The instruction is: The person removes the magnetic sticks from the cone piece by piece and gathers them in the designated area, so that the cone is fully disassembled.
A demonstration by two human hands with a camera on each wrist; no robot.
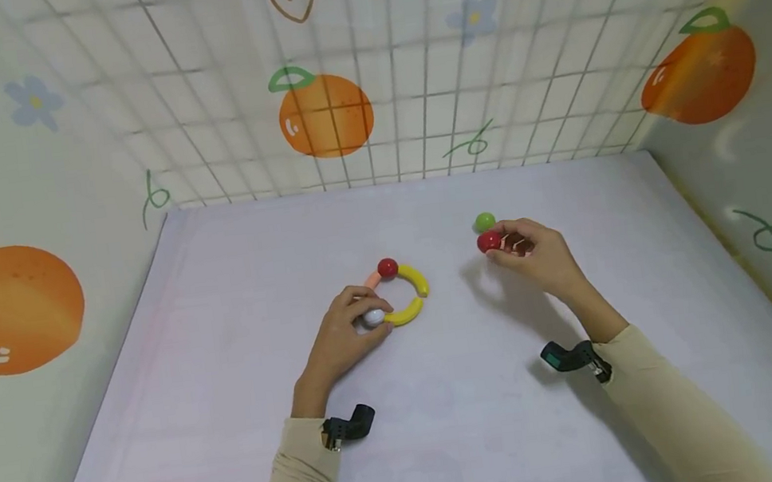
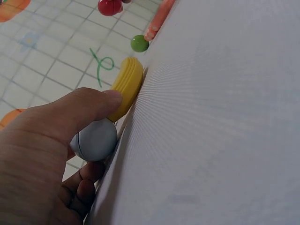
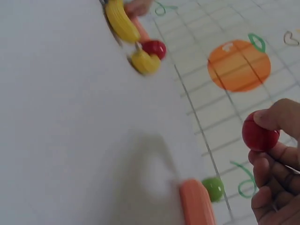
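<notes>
Right sleeve point(image 1: 677, 406), green ball point(image 1: 485, 221) beyond hand point(image 1: 539, 261)

Half-hidden sights around the green ball point(image 3: 213, 189)!
Beside it, the orange stick point(image 3: 197, 203) runs off your right wrist view's bottom edge, a banana point(image 3: 145, 63) blurring farther off; well apart, your left hand point(image 1: 341, 333) part-covers the pale ball point(image 1: 374, 318).

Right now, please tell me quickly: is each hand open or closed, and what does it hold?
Left hand: closed round the pale ball, next to a yellow banana.
Right hand: closed, pinching a red ball.
</notes>
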